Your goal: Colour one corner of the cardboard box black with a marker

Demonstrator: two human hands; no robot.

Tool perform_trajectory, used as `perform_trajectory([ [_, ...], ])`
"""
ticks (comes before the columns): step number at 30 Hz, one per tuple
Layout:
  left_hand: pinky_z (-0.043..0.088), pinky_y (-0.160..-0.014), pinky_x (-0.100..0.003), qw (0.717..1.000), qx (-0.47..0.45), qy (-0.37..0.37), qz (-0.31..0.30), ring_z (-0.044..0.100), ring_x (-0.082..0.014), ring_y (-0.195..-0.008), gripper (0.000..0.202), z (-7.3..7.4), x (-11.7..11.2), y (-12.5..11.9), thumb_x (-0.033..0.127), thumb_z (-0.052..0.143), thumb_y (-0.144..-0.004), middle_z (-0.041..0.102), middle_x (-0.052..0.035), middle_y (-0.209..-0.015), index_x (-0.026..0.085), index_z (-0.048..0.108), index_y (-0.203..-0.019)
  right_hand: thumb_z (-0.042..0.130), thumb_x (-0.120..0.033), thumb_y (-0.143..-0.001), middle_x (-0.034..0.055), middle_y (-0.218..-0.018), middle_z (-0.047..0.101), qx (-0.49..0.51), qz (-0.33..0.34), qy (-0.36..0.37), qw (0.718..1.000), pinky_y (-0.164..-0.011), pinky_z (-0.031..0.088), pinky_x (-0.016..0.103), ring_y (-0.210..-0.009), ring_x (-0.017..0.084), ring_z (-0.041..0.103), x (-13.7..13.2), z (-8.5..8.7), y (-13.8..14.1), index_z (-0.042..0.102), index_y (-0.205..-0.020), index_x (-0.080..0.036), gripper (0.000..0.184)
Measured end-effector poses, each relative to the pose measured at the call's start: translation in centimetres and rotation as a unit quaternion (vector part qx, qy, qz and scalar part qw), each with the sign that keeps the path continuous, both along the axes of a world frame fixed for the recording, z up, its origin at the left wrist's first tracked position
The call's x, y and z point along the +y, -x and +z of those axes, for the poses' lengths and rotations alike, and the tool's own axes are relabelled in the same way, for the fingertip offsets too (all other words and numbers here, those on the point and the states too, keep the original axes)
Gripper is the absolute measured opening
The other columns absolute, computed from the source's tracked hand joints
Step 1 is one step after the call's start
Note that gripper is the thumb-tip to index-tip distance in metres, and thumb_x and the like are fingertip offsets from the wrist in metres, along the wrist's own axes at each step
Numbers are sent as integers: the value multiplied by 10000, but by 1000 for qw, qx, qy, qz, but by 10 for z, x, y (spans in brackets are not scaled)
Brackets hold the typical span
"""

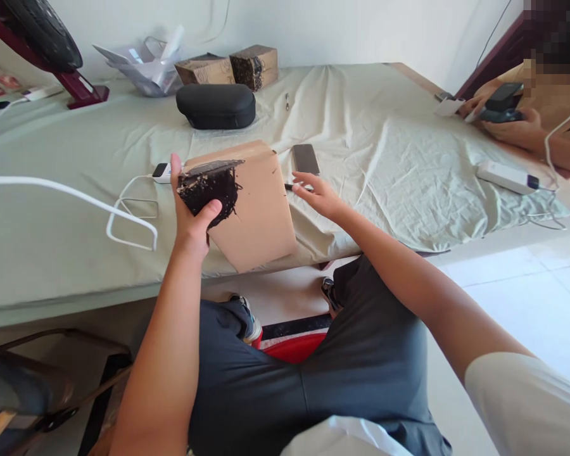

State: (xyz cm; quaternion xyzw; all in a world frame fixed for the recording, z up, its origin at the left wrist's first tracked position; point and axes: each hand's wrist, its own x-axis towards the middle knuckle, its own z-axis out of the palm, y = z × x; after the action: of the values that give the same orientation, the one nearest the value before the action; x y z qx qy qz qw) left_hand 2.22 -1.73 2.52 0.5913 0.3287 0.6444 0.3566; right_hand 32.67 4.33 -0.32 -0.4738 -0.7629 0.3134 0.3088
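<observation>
My left hand (192,218) grips one end of a brown cardboard box (256,209), tilted above the table's near edge. Torn, ragged black material (218,190), which looks like tape, covers that end, and my thumb presses on it. To the right of the box, my right hand (320,196) is low over the cloth with its thumb and fingers apart. A thin black stick-like object (289,187) shows beside the thumb, partly hidden by it; whether the fingers touch it is unclear. A dark phone (306,158) lies just beyond this hand.
A black zip case (216,106), two taped cartons (254,66) and a plastic bag (147,69) stand at the back. A white cable (66,188) crosses the left. At right, another person's hands (508,123) hold a dark device near a white power strip (506,177).
</observation>
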Motion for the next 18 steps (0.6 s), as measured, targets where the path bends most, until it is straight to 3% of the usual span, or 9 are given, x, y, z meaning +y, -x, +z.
perform_trajectory([
  [2,319,-1351,-545,1000,16,-9,23,432,-324,-1603,947,1,0,-2,575,874,-835,542,60,-1627,444,411,-1651,597,-481,-1016,224,-1498,621,-175,-79,-40,981,-1184,392,612,-1408,431,506,13,-9,0,598,-1549,-128,639],
  [4,303,-1350,-585,998,42,-26,49,385,-361,-1631,1013,2,0,-5,622,883,-802,491,30,-1683,434,392,-1668,591,-347,-1019,250,-1511,592,-298,-113,-41,947,-1158,368,637,-1425,480,454,20,-18,6,628,-1498,-103,539],
  [6,294,-1367,-563,996,54,-43,54,401,-348,-1625,1045,2,1,-6,622,908,-770,470,14,-1698,455,392,-1663,495,-249,-1048,272,-1496,586,-343,-128,-32,930,-1128,377,607,-1409,480,465,20,-25,14,651,-1426,-72,446],
  [9,279,-1395,-503,996,63,-62,32,435,-309,-1603,1088,-3,8,-4,588,942,-735,433,19,-1710,502,363,-1652,369,-133,-1049,293,-1420,620,-348,-134,-23,928,-1056,418,520,-1324,432,546,17,-28,25,641,-1345,-33,415],
  [13,284,-1386,-560,990,99,-87,48,385,-361,-1626,1236,-15,20,3,683,953,-638,378,-11,-1730,512,294,-1670,302,-230,-1115,227,-1336,691,-328,-126,-16,936,-876,460,402,-1099,335,662,13,-22,30,592,-1363,-104,402],
  [18,250,-1393,-562,986,132,-83,66,351,-392,-1638,1332,-18,20,3,763,927,-608,300,-53,-1756,465,227,-1700,270,-408,-1151,173,-1201,767,-315,-142,17,938,-817,465,382,-1018,336,717,12,-15,31,666,-1305,-204,471],
])
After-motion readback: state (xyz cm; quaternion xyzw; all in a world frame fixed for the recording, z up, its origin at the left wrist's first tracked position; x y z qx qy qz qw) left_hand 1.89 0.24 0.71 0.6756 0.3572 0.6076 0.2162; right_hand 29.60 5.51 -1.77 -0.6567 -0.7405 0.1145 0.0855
